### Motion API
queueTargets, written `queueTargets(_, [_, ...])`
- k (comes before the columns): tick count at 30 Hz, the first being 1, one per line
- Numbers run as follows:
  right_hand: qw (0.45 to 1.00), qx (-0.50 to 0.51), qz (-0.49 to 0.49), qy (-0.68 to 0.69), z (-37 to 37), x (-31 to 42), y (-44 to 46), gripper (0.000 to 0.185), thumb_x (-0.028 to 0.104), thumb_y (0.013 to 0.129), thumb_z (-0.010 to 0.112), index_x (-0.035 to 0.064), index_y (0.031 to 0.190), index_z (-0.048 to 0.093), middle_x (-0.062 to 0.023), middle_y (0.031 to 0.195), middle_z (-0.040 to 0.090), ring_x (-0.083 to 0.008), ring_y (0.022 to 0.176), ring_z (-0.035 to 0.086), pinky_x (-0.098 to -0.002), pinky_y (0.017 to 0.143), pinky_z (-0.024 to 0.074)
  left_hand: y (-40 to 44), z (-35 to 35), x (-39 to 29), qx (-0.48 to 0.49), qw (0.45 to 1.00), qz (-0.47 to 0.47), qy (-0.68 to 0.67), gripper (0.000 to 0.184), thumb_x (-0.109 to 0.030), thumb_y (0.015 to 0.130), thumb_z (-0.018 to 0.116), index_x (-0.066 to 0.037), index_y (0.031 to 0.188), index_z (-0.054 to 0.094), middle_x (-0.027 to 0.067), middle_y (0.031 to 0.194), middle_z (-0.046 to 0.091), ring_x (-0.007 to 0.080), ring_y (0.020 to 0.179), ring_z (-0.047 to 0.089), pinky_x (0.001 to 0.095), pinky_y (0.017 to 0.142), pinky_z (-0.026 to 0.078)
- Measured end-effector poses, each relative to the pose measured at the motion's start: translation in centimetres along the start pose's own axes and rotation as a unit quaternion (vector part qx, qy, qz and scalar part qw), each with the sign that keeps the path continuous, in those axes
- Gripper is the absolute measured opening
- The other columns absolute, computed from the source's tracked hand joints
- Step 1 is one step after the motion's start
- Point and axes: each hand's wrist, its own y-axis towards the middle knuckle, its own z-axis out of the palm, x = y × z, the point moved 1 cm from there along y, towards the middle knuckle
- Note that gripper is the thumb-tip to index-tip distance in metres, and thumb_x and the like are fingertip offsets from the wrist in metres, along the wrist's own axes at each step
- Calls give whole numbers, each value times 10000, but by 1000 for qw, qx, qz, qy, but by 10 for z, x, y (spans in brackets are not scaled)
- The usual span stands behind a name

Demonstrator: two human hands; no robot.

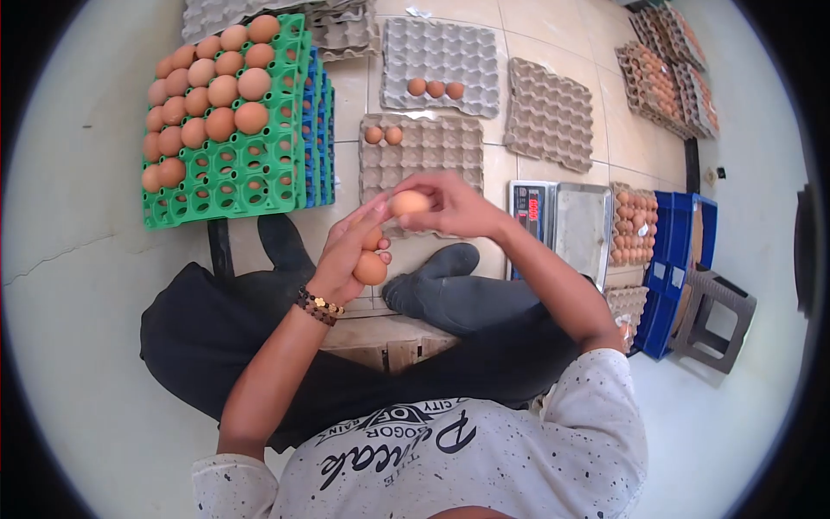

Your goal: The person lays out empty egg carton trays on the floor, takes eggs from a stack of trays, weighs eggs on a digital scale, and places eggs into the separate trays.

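My left hand (339, 246) is closed around brown eggs; one egg (370, 269) bulges out near the heel of the palm and another (373, 239) shows partly between the fingers. Just beside it, my right hand (450, 204) grips a brown egg (410, 204) between thumb and fingers, close to the left fingertips. Below both hands on the floor lies a grey-brown cardboard egg tray (441, 156) with two eggs (383, 135) at its upper left. Behind it, a lighter grey tray (441, 52) carries three eggs (436, 88) in a row.
At left stands a stack of green and blue plastic trays (290, 164), the top one partly filled with eggs. A bare cardboard tray (550, 114) and a digital scale (529, 208) with a metal pan (579, 227) are at right. Beyond are filled egg trays (634, 227), blue crates (666, 277) and a stool (716, 320).
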Motion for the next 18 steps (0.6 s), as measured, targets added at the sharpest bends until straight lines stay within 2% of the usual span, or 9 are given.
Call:
queueTargets(3, [985, -145, 69, -59, -66, -45, -38, 443, 69, 783, 771, 6, 1174, 573, -109, 1090, 642, -188, 939, 689, -307, 810, 584, 5, -1, 1, -8, 999, -40, -19, 417, -363, 1000, 588, -52, 1270, 521, 23, 994, 569, 62, 703, 507, 205, 572, 472])
queueTargets(5, [951, -288, 111, 22, -131, -79, -83, 374, 72, 819, 733, 12, 1144, 555, -133, 1091, 612, -231, 943, 694, -372, 795, 621, 10, -5, 4, -14, 998, -54, -37, 427, -397, 1000, 572, -49, 1243, 521, 41, 970, 570, 77, 697, 515, 209, 560, 471])
queueTargets(7, [874, -421, 98, -220, -209, -127, -145, 360, 163, 822, 753, 13, 1106, 591, -141, 963, 664, -194, 825, 693, -318, 684, 569, 14, -8, 5, -10, 994, -70, -81, 444, -433, 993, 561, -47, 1209, 524, 59, 958, 572, 101, 694, 525, 217, 550, 472])
queueTargets(8, [786, -492, 88, -364, -233, -143, -174, 390, 237, 803, 768, 19, 1083, 606, -141, 915, 688, -205, 783, 685, -327, 693, 545, 16, -10, 4, -2, 990, -79, -114, 456, -454, 986, 556, -47, 1190, 527, 67, 958, 572, 117, 694, 531, 223, 546, 473])
queueTargets(10, [727, -565, 216, -325, -258, -165, -225, 434, 258, 748, 783, 19, 1067, 611, -161, 906, 699, -255, 828, 690, -377, 764, 550, 14, -13, 3, 4, 985, -85, -152, 484, -489, 969, 550, -46, 1163, 532, 81, 956, 574, 148, 700, 542, 234, 544, 476])
queueTargets(13, [689, -533, 265, -414, -254, -205, -270, 454, 287, 695, 794, -12, 1002, 642, -151, 855, 705, -244, 797, 686, -373, 743, 559, 17, -17, 6, 11, 983, -84, -163, 515, -510, 927, 551, -39, 1135, 537, 100, 964, 579, 196, 725, 558, 259, 556, 488])
queueTargets(14, [703, -531, 278, -383, -263, -234, -283, 456, 321, 649, 801, -6, 935, 663, -194, 880, 711, -274, 812, 698, -397, 755, 556, 15, -17, 6, 22, 983, -79, -164, 503, -480, 918, 553, -34, 1149, 530, 109, 979, 582, 201, 749, 560, 264, 572, 493])
queueTargets(15, [688, -522, 269, -426, -251, -229, -284, 442, 314, 616, 812, 7, 901, 670, -203, 858, 708, -280, 810, 701, -399, 736, 556, 16, -20, 8, 37, 982, -76, -170, 495, -438, 904, 541, -26, 1178, 521, 117, 1001, 578, 212, 772, 561, 269, 587, 497])
queueTargets(18, [694, -494, 358, -382, -247, -232, -279, 436, 316, 604, 820, 37, 895, 655, -175, 828, 717, -288, 837, 708, -396, 743, 554, 15, -19, 10, 14, 985, -78, -152, 447, -341, 872, 463, -22, 1179, 527, 123, 1050, 567, 230, 806, 556, 293, 610, 493])
